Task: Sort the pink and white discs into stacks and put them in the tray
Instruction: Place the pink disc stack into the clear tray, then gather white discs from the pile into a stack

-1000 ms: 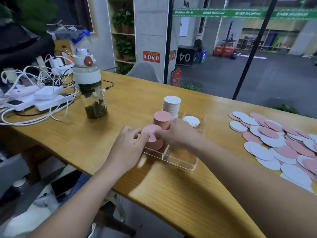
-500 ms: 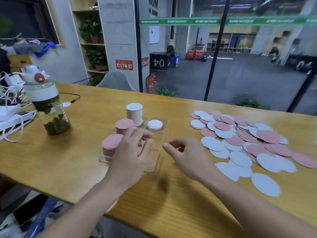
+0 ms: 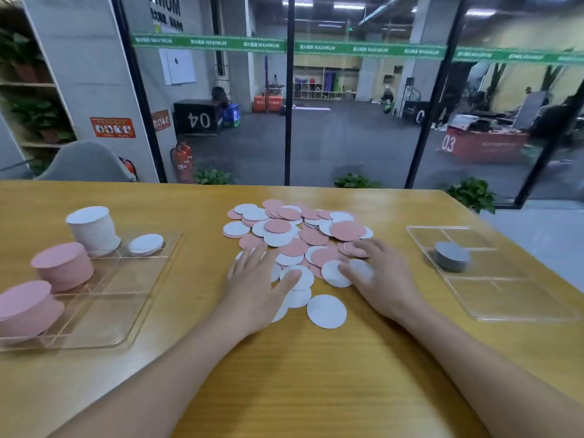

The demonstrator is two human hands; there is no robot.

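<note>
A loose heap of pink and white discs [image 3: 297, 235] lies in the middle of the wooden table. My left hand [image 3: 256, 286] lies flat with spread fingers on the heap's near left edge, its thumb on a white disc [image 3: 303, 276]. My right hand [image 3: 379, 279] rests flat on the near right edge, touching white and pink discs. On the left a clear tray [image 3: 132, 295] holds two pink stacks [image 3: 63, 267] [image 3: 25, 308], a tall white stack [image 3: 93, 230] and a short white stack [image 3: 146, 244]. One white disc [image 3: 326, 311] lies apart near me.
A second clear tray [image 3: 493, 298] on the right holds a short grey stack [image 3: 451, 256]. The table's far edge meets a glass wall. The table's right edge slants past that tray. Bare wood [image 3: 300, 374] lies between my forearms.
The view swung right from the left tray to the heap. Both hands left the pink stack and tray and came to rest flat on the loose discs.
</note>
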